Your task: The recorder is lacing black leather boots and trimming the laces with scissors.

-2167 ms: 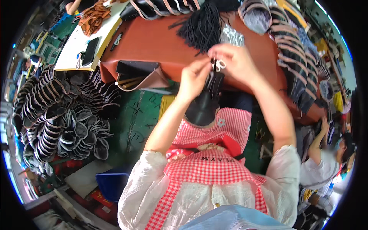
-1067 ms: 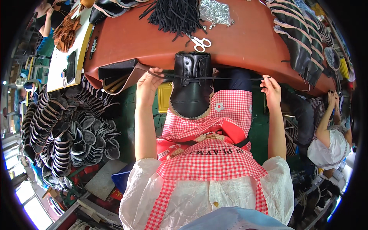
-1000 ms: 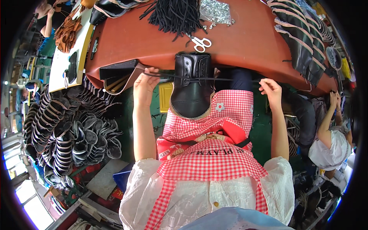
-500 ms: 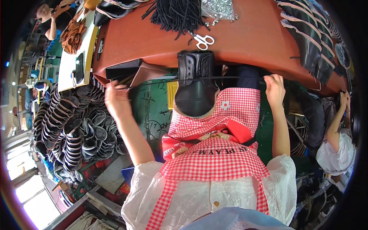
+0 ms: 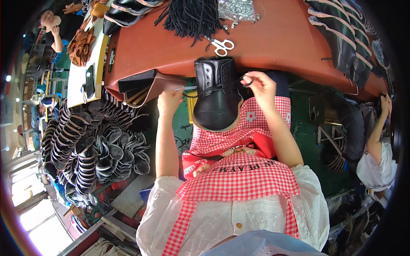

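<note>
- Black lace-up boot upper (image 5: 217, 110): on the gingham apron (image 5: 230, 185), toe toward the wearer.
- Black shoelace (image 5: 211, 90): across the upper's front.
- Left hand (image 5: 169, 102): fingers pinched together on the shoelace, left of the upper.
- Right hand (image 5: 262, 87): fingers closed around the shoelace, right of it.
- White-handled scissors (image 5: 219, 44): on the red-brown surface (image 5: 273, 47).

From the black leather boot upper (image 5: 217, 112), white-handled scissors (image 5: 220, 46) lie at twelve o'clock on the red-brown covered surface (image 5: 273, 45), the black lace bundle (image 5: 190, 18) toward eleven, overlapping black pale-edged uppers (image 5: 348, 47) at two.
</note>
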{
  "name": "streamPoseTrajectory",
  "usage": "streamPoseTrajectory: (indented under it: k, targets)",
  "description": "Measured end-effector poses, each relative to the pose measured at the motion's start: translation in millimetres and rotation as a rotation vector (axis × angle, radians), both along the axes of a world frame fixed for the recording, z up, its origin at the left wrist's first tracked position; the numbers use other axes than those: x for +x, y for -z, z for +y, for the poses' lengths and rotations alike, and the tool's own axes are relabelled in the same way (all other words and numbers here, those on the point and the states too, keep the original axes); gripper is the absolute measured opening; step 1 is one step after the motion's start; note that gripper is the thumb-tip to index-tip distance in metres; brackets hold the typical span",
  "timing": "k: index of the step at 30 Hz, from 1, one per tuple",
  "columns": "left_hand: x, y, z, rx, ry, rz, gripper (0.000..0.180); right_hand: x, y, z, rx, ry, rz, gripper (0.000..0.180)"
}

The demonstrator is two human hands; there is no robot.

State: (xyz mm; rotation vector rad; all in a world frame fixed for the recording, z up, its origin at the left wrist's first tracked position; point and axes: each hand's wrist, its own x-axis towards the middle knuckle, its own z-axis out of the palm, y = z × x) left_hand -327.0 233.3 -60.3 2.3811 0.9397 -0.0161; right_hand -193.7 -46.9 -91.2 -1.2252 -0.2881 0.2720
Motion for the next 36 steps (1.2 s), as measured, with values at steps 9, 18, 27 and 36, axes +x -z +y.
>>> streamPoseTrajectory:
  k: [9,18,27,36]
  targets:
    - [47.2,-42.5,-79.0,0.052,0.445,-0.464,0.012,-15.9,-2.3,22.9,-0.276,0.015,-0.277,0.019]
    - [57.5,-23.9,-93.7,0.19,0.575,-0.443,0.009,-21.5,-2.3,29.5,-0.326,0.063,-0.33,0.018]
    - [58.8,-20.3,-95.3,0.257,0.634,-0.444,0.008,-21.4,-0.9,30.5,-0.359,0.059,-0.377,0.019]
    - [64.0,-21.8,-89.2,0.321,0.74,-0.48,0.006,-18.2,5.4,28.0,-0.297,-0.029,-0.185,0.02]
